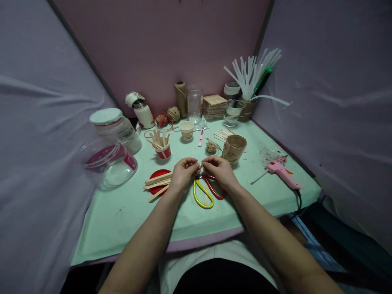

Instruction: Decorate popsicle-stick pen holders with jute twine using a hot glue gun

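My left hand (185, 173) and my right hand (219, 170) meet at the middle of the table, fingertips pinched and nearly touching. Whatever lies between the fingertips is too small to make out. Just below them are scissors with one yellow and one red handle (203, 195); their blades are mostly hidden under the hands. Left of my left hand, flat wooden sticks (159, 179) lie across a red lid (157, 190). A brown scalloped cup (234, 149) stands beyond my right hand, with a small twine ball (211, 147) beside it.
A pink glue gun (283, 174) lies at the right. Clear plastic jars (118, 167) stand at the left, near a red cup of sticks (163, 150). Along the back are a paper cup (186, 131), twine rolls (181, 100), stacked wood squares (214, 107), a water bowl (232, 114) and white glue sticks (248, 77).
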Demonstrator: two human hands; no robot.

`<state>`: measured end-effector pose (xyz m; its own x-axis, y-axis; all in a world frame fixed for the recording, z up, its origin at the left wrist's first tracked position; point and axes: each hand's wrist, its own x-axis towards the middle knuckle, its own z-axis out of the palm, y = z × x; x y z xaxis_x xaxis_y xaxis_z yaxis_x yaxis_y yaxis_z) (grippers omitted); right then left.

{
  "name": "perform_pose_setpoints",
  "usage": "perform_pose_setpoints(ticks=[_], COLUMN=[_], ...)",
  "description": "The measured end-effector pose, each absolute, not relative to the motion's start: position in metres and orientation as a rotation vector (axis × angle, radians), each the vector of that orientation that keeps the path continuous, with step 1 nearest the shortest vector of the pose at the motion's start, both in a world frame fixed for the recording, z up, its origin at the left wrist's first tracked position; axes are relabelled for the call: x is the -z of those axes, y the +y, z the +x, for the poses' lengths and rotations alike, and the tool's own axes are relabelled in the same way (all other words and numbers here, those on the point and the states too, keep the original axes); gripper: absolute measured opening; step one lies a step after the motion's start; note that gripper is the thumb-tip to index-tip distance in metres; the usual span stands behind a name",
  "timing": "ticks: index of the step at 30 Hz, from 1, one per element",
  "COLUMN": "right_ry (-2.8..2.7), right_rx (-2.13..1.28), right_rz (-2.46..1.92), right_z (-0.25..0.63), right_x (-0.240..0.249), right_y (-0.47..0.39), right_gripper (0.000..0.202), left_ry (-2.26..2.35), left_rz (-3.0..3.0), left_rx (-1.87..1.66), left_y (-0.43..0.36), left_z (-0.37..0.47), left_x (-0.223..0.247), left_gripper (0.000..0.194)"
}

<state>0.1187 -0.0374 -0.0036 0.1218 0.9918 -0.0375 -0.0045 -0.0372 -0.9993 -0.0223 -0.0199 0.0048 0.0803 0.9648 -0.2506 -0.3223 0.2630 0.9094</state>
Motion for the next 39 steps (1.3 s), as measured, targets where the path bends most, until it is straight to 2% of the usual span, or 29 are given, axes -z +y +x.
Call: perform_pose_setpoints(ticks=[17,39], right_ry=[-0.933,-0.917], right_rx=[-1.274,-1.302], right_rz=[-1.225,-1.266], right_z=[0.1171,0.1173], right_x=[0.0047,0.0043], right_y=[-0.0355,-0.034], right_gripper=[0.023,0.02], left_ry=[1.033,1.042], left_rz=[0.821,0.84], left_rx=[-1.171,-1.207], left_y=[-0.0221,-0.0241], left_z=[-0.0178,-0.0138], left_x=[-0.0034,-0.0056], left_gripper=[0.044,0.04])
